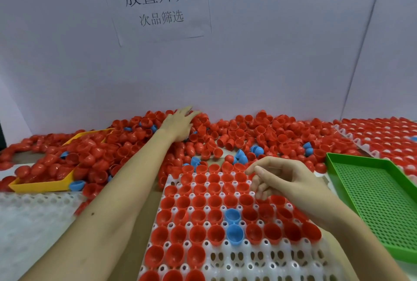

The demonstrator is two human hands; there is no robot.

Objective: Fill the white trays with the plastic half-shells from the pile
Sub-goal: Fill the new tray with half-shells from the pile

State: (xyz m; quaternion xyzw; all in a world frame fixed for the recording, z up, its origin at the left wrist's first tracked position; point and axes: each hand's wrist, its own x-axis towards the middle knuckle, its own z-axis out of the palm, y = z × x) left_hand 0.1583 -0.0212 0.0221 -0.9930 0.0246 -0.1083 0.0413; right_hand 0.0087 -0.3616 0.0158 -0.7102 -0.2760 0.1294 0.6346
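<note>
A big pile of red half-shells [248,134] with a few blue ones lies along the back wall. A white tray [259,256] in front of me holds several rows of red shells and two blue ones [233,224]; its near right cells stand bare. My left hand [180,125] reaches far into the pile, palm down, fingers spread over the shells. My right hand [277,176] hovers over the tray's far right part, fingers loosely curled, thumb and forefinger close together; I see nothing between them.
A yellow tray [40,184] heaped with red shells sits at the left, with another white tray [29,208] below it. A green perforated tray [372,201] lies at the right. A filled white tray [383,136] is at the far right. A paper sign hangs on the wall.
</note>
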